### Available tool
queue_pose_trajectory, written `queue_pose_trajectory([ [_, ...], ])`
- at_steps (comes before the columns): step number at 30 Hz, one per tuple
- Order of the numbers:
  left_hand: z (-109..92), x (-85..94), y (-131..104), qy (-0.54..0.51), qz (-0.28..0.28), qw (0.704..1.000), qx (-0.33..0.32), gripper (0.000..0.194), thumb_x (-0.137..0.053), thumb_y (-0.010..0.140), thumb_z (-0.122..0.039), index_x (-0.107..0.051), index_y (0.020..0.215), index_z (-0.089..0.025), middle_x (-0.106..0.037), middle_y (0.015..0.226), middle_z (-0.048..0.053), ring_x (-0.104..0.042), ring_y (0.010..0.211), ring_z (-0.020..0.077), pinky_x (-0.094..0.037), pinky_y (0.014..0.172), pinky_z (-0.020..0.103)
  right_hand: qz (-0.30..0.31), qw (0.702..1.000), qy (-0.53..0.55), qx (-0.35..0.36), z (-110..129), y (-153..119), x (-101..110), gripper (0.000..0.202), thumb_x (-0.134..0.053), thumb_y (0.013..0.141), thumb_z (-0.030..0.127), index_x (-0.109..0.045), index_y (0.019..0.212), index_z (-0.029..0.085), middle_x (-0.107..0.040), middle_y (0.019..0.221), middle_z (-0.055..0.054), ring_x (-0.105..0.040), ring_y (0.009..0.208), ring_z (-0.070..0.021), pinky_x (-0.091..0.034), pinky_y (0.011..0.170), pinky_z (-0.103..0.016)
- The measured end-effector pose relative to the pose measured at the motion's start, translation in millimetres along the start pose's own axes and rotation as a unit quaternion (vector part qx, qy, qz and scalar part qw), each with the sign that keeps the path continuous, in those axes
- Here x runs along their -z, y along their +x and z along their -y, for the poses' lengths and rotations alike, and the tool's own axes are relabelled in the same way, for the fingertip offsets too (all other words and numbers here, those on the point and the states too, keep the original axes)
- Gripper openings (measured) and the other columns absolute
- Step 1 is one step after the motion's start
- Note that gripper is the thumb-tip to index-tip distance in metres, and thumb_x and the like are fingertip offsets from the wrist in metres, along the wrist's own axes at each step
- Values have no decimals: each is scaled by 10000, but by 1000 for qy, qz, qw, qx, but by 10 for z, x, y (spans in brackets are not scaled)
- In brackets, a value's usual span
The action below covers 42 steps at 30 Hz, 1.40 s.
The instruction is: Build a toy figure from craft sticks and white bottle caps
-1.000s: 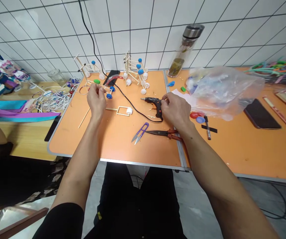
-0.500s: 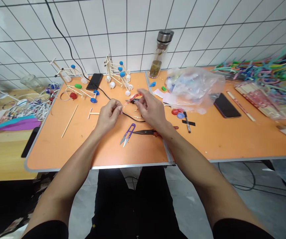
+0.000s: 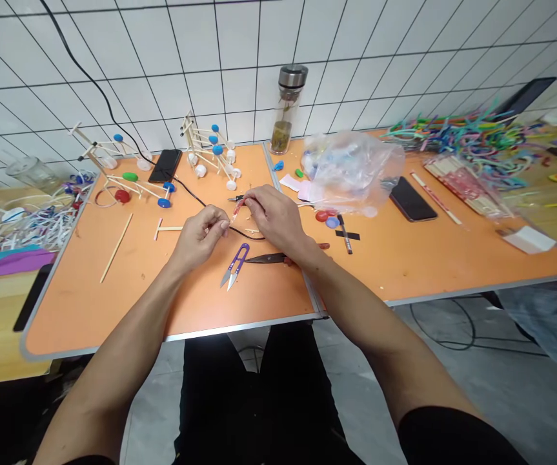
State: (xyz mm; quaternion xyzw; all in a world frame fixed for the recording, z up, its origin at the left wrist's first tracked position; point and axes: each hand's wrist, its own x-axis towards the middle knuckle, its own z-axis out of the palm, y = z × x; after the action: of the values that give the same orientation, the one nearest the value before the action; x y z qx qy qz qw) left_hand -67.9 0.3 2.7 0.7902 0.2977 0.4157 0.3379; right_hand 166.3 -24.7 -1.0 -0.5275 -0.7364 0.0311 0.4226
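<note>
My left hand (image 3: 202, 236) is closed in a pinch above the orange table; what its fingertips hold, if anything, is too small to make out. My right hand (image 3: 274, 218) is closed on one end of a thin red and clear plastic strip (image 3: 237, 208), which reaches down toward the left fingertips. Beneath the hands runs a black cable (image 3: 248, 235), with small stick pieces beside it. Purple-handled thread snips (image 3: 235, 265) and dark-bladed scissors (image 3: 267, 258) lie nearer the front edge. A T-shaped stick piece (image 3: 164, 228) lies left of my left hand.
Stick models with coloured wheels (image 3: 210, 152) (image 3: 130, 176) stand at the back left. A glass bottle (image 3: 285, 116), plastic bag (image 3: 355, 165), pen (image 3: 344, 234) and phone (image 3: 412, 199) are to the right. Colourful strips (image 3: 462, 142) are heaped at the back right; a loose stick (image 3: 116, 248) lies left.
My right fingers have come down and closed on the red strip. My left hand remains pinched. The whole view has swung a little to the right.
</note>
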Motion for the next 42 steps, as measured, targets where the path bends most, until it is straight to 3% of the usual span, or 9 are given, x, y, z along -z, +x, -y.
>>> queue_pose_trajectory([
  [3,13,-8,-8,3,-3,1000,-5,432,-695,1088,-622,-682,921,-224,-692,767,11,-608,684,152,-457,666,303,3,1000,-3,-1,26,14,32,306,-442,1201,288,-743,1193,233,-810,1208,-98,-747,1146,-257,-558,945,-367],
  [8,6,3,-14,-17,-9,1000,-2,398,-705,1090,-592,-673,923,-233,-680,766,5,-605,682,155,-466,674,312,39,999,-24,-13,98,-6,37,401,-536,1127,211,-643,1512,252,-791,1332,-99,-747,1123,-266,-566,856,-358],
  [13,-28,-5,-21,3,3,1000,-10,390,-679,1100,-584,-675,919,-238,-681,767,11,-607,687,163,-466,671,318,8,999,-42,-12,78,-14,28,239,-526,1141,229,-764,1166,243,-800,1143,-81,-735,1036,-250,-520,802,-349],
  [18,20,-27,-19,52,-1,999,-1,400,-649,1095,-597,-660,919,-239,-649,745,-3,-589,671,164,-458,657,312,-40,999,-16,-1,13,15,70,244,-522,1124,205,-762,1135,250,-805,1148,-86,-725,1074,-254,-534,854,-364],
  [22,55,-50,-14,97,-67,993,5,350,-631,1103,-563,-675,969,-242,-670,790,5,-604,703,177,-464,680,327,-35,999,-26,11,-16,10,60,244,-531,1131,219,-772,1142,250,-805,1124,-90,-730,1058,-258,-536,853,-366],
  [26,-14,-27,-9,143,-149,977,-51,407,-663,1079,-643,-729,1151,-248,-787,1117,101,-720,1035,260,-560,941,415,11,997,-45,57,-1,-28,-2,241,-549,1117,206,-787,1149,225,-810,1118,-107,-738,1011,-262,-514,805,-367],
  [31,-71,-37,-1,165,-29,978,-127,756,-611,1026,-841,-664,1534,-284,-688,1630,157,-597,1555,365,-410,1319,559,91,981,36,166,55,-54,-35,243,-543,1099,195,-783,1075,225,-799,1025,-82,-739,949,-234,-531,823,-355],
  [37,16,-125,-28,155,46,985,-64,971,-795,876,-873,-630,1632,-286,-745,1556,156,-687,1439,389,-368,1357,599,87,977,79,177,50,-64,-58,279,-514,1033,122,-769,1031,235,-826,1080,-90,-764,1019,-248,-572,891,-375],
  [42,-14,-141,-34,22,51,998,-8,773,-780,997,-705,-649,1600,-240,-730,1580,164,-710,1428,344,-532,1237,492,53,981,100,156,58,-57,-56,235,-573,1042,155,-786,1055,252,-851,1057,-68,-779,977,-245,-572,869,-378],
])
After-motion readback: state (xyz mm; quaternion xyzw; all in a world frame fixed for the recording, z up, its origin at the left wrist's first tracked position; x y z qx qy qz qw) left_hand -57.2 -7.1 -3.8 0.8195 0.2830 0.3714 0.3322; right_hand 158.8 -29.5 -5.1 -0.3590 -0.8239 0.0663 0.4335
